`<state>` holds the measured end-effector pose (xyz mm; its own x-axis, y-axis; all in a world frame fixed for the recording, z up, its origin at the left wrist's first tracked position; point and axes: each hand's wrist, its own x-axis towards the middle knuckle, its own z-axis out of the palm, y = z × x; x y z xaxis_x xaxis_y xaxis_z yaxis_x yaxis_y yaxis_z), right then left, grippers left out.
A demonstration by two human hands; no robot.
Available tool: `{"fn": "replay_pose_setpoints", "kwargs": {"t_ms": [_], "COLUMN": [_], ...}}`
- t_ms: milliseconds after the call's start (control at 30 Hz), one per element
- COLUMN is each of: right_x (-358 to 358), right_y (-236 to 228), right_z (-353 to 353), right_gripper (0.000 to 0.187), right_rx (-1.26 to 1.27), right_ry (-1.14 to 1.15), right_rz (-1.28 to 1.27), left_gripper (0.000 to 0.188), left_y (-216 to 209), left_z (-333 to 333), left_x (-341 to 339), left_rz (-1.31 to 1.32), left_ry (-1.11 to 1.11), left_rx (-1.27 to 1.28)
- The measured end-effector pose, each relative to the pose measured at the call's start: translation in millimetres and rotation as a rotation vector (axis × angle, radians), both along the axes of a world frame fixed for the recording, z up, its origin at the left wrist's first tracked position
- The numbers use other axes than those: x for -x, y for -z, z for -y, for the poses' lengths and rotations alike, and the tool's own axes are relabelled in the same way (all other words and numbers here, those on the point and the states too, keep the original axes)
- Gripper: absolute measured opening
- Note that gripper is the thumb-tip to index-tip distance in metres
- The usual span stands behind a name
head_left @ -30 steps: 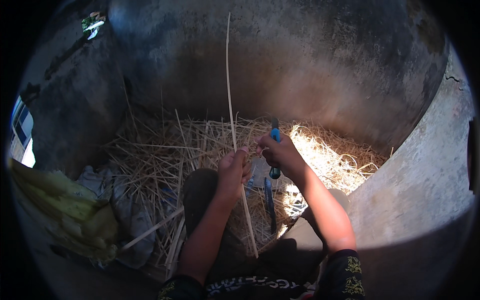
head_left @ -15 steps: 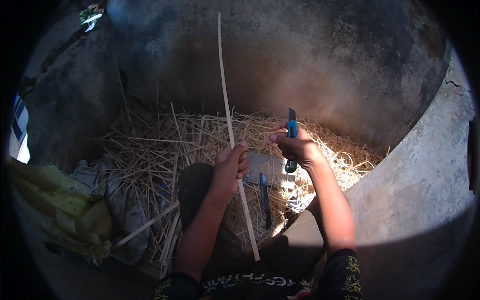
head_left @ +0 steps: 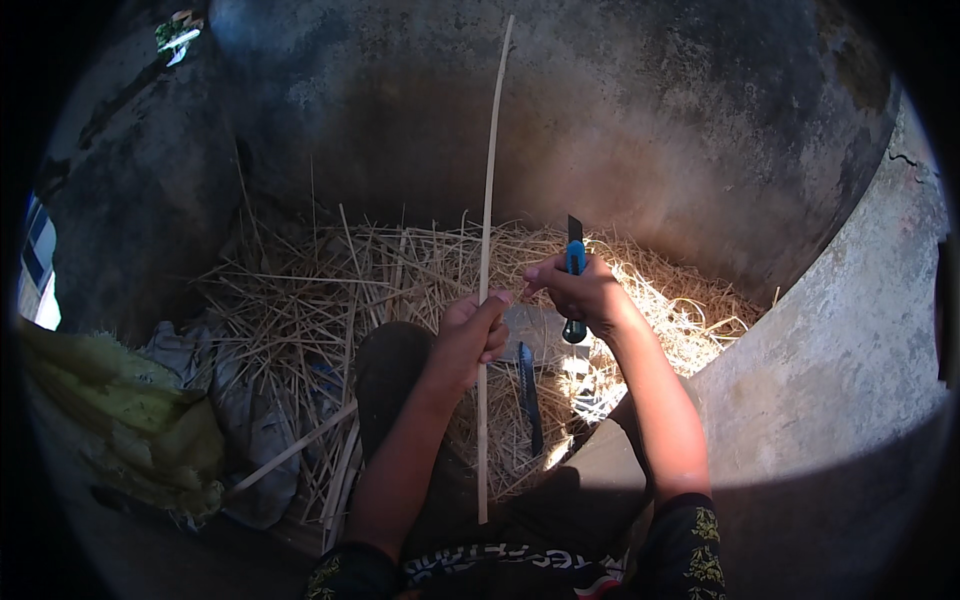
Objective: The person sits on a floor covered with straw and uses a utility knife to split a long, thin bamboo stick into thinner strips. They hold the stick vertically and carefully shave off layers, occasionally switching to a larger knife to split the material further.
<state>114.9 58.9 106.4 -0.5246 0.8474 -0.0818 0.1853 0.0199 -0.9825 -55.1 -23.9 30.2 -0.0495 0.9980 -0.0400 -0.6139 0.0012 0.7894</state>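
A long, thin pale strip (head_left: 490,180), like split bamboo or wood, stands nearly upright in front of me. My left hand (head_left: 471,335) is closed around it below its middle, thumb uppermost. Close by on the right, my right hand (head_left: 585,292) holds a blue and black utility knife (head_left: 575,257) against the palm, its dark blade out and pointing away from me. The thumb and forefinger of that hand come together near the left thumb; whether they pinch anything is too small to tell.
Straw-like shavings (head_left: 290,290) cover the ground against a curved concrete wall (head_left: 600,120). Between my knees are a grey block (head_left: 540,330) and a dark serrated blade (head_left: 529,400). A yellowish torn sheet (head_left: 120,410) lies at left. A concrete slope (head_left: 840,400) rises at right.
The strip's upper end has swung right and its lower end left. My left hand has shifted slightly right, and my right hand with the knife slightly left, so they are nearer together.
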Motion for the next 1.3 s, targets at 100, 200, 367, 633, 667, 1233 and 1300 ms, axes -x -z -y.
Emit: {"fn": "replay_pose_setpoints", "kwargs": {"t_ms": [100, 200, 367, 633, 667, 1233, 1300], "right_x": [0.3, -2.1, -1.8, -8.0, -8.9, -3.9, -2.2], "right_y": [2.4, 1.7, -6.5, -2.0, -1.8, -0.3, 0.6], "right_z": [-1.2, -2.5, 2.2, -1.6, -1.5, 2.4, 3.3], "right_gripper": [0.02, 0.021, 0.029, 0.038, 0.038, 0.028, 0.028], "right_rx": [-0.043, -0.042, -0.044, -0.01, -0.009, -0.167, -0.171], "right_ry": [0.009, -0.008, -0.044, -0.174, -0.185, -0.087, -0.074], "right_rz": [-0.059, -0.078, -0.031, -0.111, -0.108, 0.072, 0.067], "left_gripper": [0.018, 0.016, 0.016, 0.034, 0.038, 0.029, 0.028], "left_y": [-1.0, -1.3, 3.2, -1.7, -1.7, -0.2, -0.5], "left_z": [1.1, 1.6, 0.7, 4.1, 4.4, 5.2, 5.1], "left_x": [-1.3, -3.2, -2.2, 0.6, 1.2, -1.7, -3.1], "left_rz": [-0.008, -0.042, -0.037, 0.046, 0.042, -0.136, -0.145], "left_ry": [0.001, 0.01, -0.004, -0.009, -0.003, 0.117, 0.078], "left_rx": [0.0, -0.003, -0.015, -0.034, -0.045, -0.096, -0.074]}}
